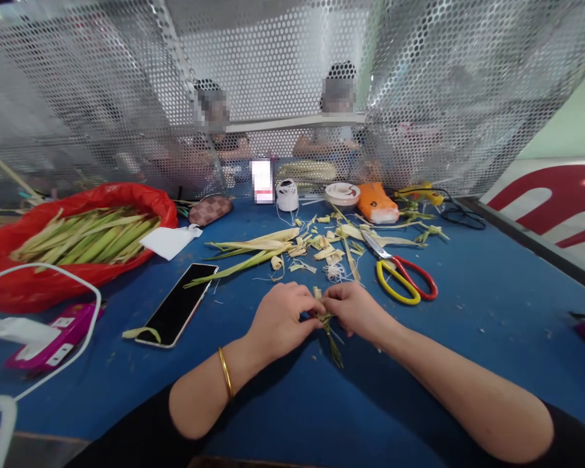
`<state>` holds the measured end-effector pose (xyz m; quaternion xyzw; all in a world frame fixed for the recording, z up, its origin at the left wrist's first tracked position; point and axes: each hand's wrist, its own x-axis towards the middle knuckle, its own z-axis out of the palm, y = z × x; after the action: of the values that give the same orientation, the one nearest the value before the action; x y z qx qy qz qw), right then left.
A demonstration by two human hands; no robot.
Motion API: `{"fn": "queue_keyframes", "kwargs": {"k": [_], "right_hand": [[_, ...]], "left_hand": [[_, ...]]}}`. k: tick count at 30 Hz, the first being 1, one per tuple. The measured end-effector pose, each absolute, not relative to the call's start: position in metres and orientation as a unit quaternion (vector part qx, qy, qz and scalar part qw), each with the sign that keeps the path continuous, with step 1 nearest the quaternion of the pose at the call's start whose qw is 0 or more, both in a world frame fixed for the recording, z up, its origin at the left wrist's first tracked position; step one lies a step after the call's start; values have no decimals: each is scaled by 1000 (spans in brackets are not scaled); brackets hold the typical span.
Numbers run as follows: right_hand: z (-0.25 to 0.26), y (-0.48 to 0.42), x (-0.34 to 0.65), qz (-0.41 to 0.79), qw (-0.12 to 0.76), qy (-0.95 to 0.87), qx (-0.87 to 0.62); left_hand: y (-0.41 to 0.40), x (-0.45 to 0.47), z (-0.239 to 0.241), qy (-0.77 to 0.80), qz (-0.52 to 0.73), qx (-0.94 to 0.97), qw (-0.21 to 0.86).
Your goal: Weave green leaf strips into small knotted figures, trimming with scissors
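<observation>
My left hand (287,320) and my right hand (355,311) meet over the blue table, their fingertips pinched on a small bundle of leaf strips (335,351). Its thin greenish ends hang below the fingers, and a pale bit pokes out above. Most of the bundle is covered by my fingers. Just beyond lie loose white thread (335,272) and scattered cut pieces of pale husk (326,250). Scissors (404,276) with one yellow and one red handle rest open to the right. Long husk leaves (253,250) lie to the left of the scraps.
At left are a red plastic bag (0,286) of husk leaves, a black-screened phone (180,305), and a purple power strip (61,338) with a white cable. A thread spool (287,196), bowl (342,194) and orange tissue pack (377,203) stand before the perforated metal screen (273,52). People sit behind it.
</observation>
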<state>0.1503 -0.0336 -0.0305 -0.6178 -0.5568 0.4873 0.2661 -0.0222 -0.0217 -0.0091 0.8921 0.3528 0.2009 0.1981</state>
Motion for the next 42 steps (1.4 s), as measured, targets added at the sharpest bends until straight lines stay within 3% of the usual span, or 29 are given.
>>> {"fn": "queue_keyframes", "kwargs": {"k": [14, 22, 29, 37, 42], "right_hand": [[-21, -35, 156, 480, 209, -627, -577], [-24, -37, 158, 436, 209, -663, -571], [-21, -39, 157, 379, 220, -680, -587], [9, -40, 169, 251, 65, -811, -525], [7, -38, 176, 194, 75, -848, -488]], "left_hand": [[-19, -19, -12, 398, 186, 868, 232], [-17, -19, -14, 450, 248, 772, 374], [-27, -11, -15, 456, 262, 597, 605], [-23, -5, -25, 458, 282, 559, 630], [-24, -3, -24, 464, 280, 561, 626]]}}
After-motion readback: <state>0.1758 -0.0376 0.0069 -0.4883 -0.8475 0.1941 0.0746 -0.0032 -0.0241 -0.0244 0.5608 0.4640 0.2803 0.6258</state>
